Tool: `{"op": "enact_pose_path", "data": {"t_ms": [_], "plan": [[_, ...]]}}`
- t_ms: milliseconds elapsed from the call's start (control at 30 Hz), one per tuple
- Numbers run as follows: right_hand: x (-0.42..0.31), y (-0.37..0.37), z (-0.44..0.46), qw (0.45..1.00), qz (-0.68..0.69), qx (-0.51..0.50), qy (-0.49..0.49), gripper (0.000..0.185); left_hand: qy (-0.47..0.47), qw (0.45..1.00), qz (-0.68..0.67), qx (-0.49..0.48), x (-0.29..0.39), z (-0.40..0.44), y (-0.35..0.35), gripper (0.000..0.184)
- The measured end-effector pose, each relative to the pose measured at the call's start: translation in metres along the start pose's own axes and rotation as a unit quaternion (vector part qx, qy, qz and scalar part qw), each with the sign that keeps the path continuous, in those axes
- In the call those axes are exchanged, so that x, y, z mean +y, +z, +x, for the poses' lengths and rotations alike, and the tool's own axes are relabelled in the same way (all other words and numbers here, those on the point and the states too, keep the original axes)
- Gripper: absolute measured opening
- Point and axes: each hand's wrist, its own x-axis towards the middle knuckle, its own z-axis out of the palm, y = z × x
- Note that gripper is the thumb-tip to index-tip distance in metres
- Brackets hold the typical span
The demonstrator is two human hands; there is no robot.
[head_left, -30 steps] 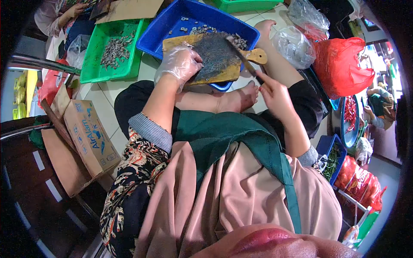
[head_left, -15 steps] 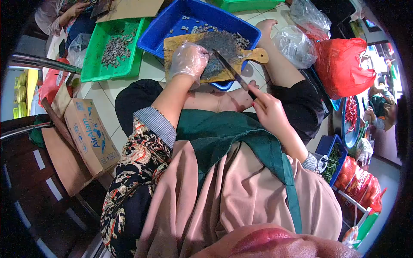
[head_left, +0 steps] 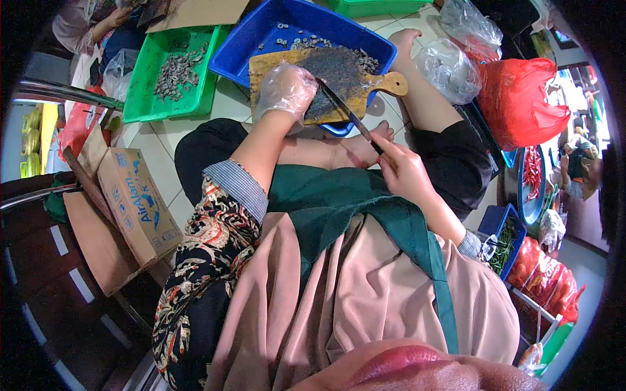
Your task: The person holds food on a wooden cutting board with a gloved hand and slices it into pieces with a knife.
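My left hand (head_left: 287, 92), in a clear plastic glove, is closed over the left half of a wooden cutting board (head_left: 329, 115); what its fingers pinch is hidden. The board lies across the near edge of a blue tub (head_left: 231, 49) and its middle is stained dark. My bare right hand (head_left: 404, 168) grips the handle of a long knife (head_left: 345, 109). The blade slants up and left, its tip beside my gloved fingers. Small grey pieces (head_left: 310, 43) lie in the tub behind the board.
At the left a green tub (head_left: 208, 85) holds more grey pieces, near a cardboard box (head_left: 140, 202). Another person's hand (head_left: 117, 16) shows at the top left. To the right are a clear bag (head_left: 447, 72), a red bag (head_left: 521, 104) and a tray of red chillies (head_left: 531, 173).
My left hand has shifted right on the board. My right hand has drawn the knife from the board's right part down and left, towards my gloved fingers.
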Motion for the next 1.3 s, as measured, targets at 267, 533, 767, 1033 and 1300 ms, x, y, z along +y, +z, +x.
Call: {"op": "enact_pose_path", "data": {"t_ms": [267,533,767,1033,1300], "plan": [[-0.001,-0.002,0.001,1.000,0.005,0.011,-0.013,0.061,-0.007,1.000,-0.006,0.009,0.000,0.000,0.001,0.021],[0.003,0.008,0.006,1.000,-0.007,0.011,-0.017,0.059,-0.003,1.000,-0.009,0.014,-0.003,0.001,0.004,0.020],[0.012,0.006,0.024,0.999,0.027,0.037,0.015,0.054,-0.001,1.000,0.017,-0.006,0.003,-0.001,-0.003,0.020],[-0.007,-0.019,0.015,0.999,0.014,-0.034,0.026,0.057,0.014,0.997,-0.052,0.050,-0.012,0.001,-0.023,0.023],[0.008,-0.037,0.041,0.995,0.012,-0.012,0.101,0.053,-0.104,0.989,-0.088,0.059,-0.085,0.018,-0.027,0.022]]}}
